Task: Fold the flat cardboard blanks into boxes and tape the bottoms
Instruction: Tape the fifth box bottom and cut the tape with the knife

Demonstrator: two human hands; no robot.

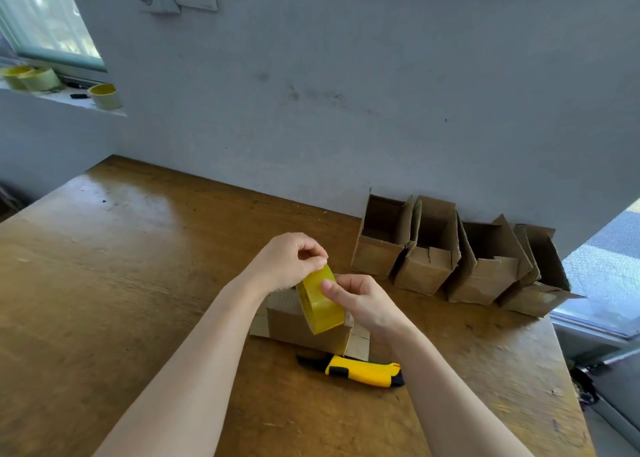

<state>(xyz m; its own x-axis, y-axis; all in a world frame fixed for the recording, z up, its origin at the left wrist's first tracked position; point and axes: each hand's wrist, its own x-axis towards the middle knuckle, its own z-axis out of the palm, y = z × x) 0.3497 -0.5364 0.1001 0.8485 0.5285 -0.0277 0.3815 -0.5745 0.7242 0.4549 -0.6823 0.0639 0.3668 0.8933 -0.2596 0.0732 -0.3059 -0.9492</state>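
Centre frame, the right hand (360,300) grips a yellow tape roll (320,300) above a cardboard box (298,325). The left hand (287,259), wrist bent, pinches the roll's top edge with thumb and forefinger.

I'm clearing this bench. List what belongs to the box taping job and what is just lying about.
In use: tape roll held by left hand and right hand; box being taped; knife; finished boxes.

Lying about: spare rolls on windowsill.
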